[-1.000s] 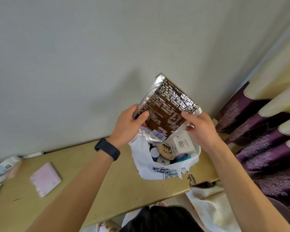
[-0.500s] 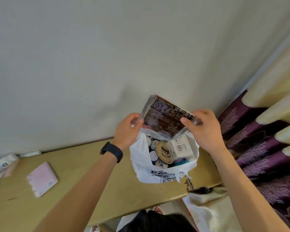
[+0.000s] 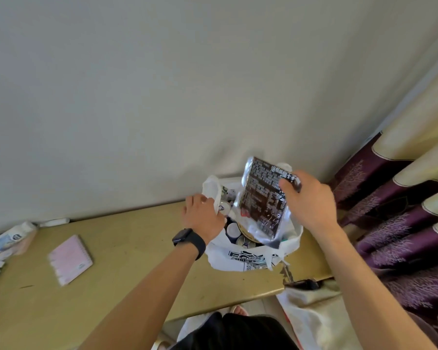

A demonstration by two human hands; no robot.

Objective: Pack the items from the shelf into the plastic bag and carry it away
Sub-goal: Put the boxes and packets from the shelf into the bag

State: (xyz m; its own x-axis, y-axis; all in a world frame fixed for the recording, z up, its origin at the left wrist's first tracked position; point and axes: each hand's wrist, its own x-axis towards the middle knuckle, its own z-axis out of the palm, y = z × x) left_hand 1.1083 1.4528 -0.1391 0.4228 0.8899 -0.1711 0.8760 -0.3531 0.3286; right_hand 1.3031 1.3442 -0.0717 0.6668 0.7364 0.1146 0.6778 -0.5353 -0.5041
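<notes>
White plastic bag (image 3: 240, 258) stands open on the desk (image 3: 127, 269), at its far right end against the wall (image 3: 162, 84). Black print on the bag's near face; lettering too distorted to read.

Foil pouch (image 3: 262, 200): dark panel, dense white text, silver edges, red mark near the lower left. Characters blurred, not legible. Pouch is tilted, lower end inside the bag mouth, upper end sticking out toward 12 o'clock.

Right hand (image 3: 307, 200) is clamped on the pouch's upper right edge, thumb on the printed face. Left hand (image 3: 204, 214) is closed around the bag's left rim at 9 o'clock of the opening, holding it apart. Black watch (image 3: 189, 239) on the left wrist.

Inside the bag, under the pouch: round lids and small containers (image 3: 232, 229), one with a gold-rimmed disc; labels unreadable.

Outward from the bag:
- 9 o'clock, well apart: pink spiral notebook (image 3: 70, 258) flat on the desk.
- Further at 9 o'clock, desk's far left edge: white packets (image 3: 10, 236) with a blue mark, text too small.
- 3 o'clock: purple and cream curtain (image 3: 402, 210) with a branch pattern.
- 5 o'clock, below the desk edge: pale cloth (image 3: 311, 317).
</notes>
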